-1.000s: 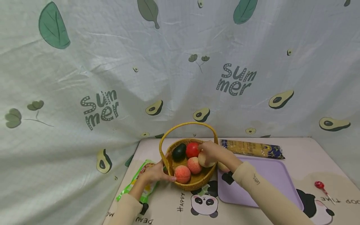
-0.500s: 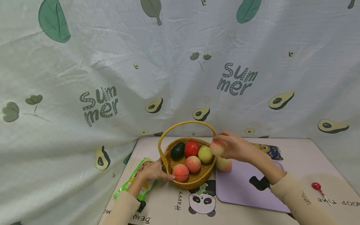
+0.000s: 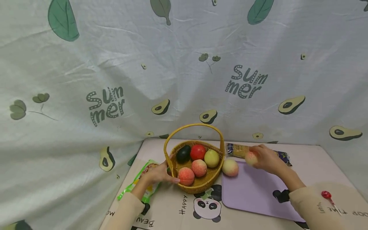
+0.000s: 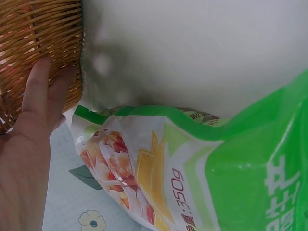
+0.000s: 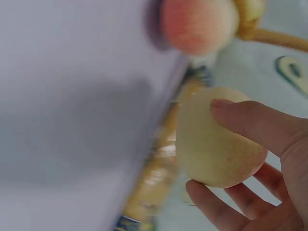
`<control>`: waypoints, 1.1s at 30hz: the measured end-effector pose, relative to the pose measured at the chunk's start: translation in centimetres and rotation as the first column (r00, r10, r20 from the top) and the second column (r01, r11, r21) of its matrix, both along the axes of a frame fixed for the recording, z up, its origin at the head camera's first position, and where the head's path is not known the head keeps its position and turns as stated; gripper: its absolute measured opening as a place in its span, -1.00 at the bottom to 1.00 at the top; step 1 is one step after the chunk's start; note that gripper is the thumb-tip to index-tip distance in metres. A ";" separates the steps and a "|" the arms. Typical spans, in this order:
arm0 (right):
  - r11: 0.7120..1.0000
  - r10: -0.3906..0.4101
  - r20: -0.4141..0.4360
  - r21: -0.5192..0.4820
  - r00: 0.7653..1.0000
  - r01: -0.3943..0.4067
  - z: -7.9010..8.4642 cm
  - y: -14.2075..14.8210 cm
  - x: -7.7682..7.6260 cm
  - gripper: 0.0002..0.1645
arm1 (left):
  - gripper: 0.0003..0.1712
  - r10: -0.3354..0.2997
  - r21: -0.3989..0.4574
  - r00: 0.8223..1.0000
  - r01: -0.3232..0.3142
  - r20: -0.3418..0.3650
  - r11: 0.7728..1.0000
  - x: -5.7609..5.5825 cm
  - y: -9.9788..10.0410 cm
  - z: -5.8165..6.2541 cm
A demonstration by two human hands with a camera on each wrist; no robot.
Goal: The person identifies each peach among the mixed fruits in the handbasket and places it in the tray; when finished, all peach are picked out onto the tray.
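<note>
My right hand [image 3: 267,159] holds a pale peach [image 5: 216,139] above the lilac tray [image 3: 250,195], thumb on one side and fingers on the other. A second peach [image 3: 230,168] rests at the tray's upper left corner, beside the wicker basket [image 3: 198,189]. In the basket lie an avocado [image 3: 183,154], a round red fruit [image 3: 198,152], a yellow-green fruit [image 3: 211,158] and two pink peaches [image 3: 186,176]. Against the basket's left outer wall rests my left hand [image 3: 157,174], its fingers [image 4: 38,89] straight along the weave in the left wrist view.
A green snack bag [image 4: 250,159] lies left of the basket, partly behind my left hand. Behind the tray is a long pack of noodles [image 3: 237,150]. A red lollipop [image 3: 326,194] lies at the right. The basket's tall handle [image 3: 196,124] arches over the fruit.
My right hand has lifted a peach out of the basket and carried it right, over the tray. The left hand stays at the basket's side.
</note>
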State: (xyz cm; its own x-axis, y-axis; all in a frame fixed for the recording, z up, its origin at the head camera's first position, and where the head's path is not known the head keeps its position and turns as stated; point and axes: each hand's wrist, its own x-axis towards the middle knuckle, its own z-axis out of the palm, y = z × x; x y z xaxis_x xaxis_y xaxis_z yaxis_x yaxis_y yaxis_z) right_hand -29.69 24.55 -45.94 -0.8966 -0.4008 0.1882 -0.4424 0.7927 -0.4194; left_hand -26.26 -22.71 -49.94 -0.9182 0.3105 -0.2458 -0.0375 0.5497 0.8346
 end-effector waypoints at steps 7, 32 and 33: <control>1.000 0.019 -0.003 -0.019 1.000 -0.019 -3.9 0.0 -0.6 -0.26 | 0.50 -0.007 0.001 1.000 0.007 -0.002 1.000 0.0 0.1 -0.1; 0.999 0.037 0.027 -0.016 0.999 -0.036 -4.6 -2.0 -0.3 -0.25 | 0.49 -0.021 0.034 1.000 0.021 0.001 0.999 -0.3 -0.2 -0.3; 0.999 0.038 0.026 -0.019 0.999 -0.037 -4.6 -2.0 -0.2 -0.24 | 0.49 -0.021 0.034 1.000 0.021 0.000 0.999 -0.3 -0.1 -0.3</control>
State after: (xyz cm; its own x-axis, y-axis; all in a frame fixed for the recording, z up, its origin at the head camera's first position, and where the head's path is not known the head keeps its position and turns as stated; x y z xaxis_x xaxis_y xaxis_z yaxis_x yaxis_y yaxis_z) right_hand -29.91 22.58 -50.54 -0.8858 -0.4307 0.1726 -0.4602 0.7677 -0.4460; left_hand -26.53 -22.85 -50.25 -0.9111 0.3382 -0.2355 -0.0265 0.5221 0.8525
